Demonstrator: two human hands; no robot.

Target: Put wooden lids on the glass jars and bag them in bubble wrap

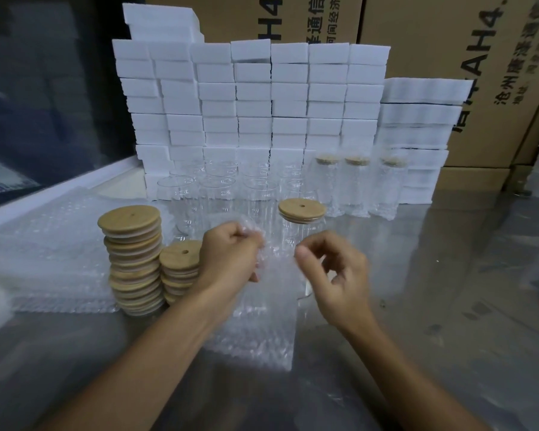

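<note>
Two lid stacks (133, 259) stand left of the lidded jar (302, 244) on the table (448, 290). Open jars (218, 188) stand behind it, three bagged jars (355, 185) to their right. Foam blocks (252, 101) rise behind all.

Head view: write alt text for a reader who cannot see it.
Two bare hands hold a bubble wrap bag above a steel table; the left hand pinches its top edge, the right hand is curled beside it. Behind stands a lidded glass jar, with wooden lid stacks left, open jars and three bagged jars further back.
</note>
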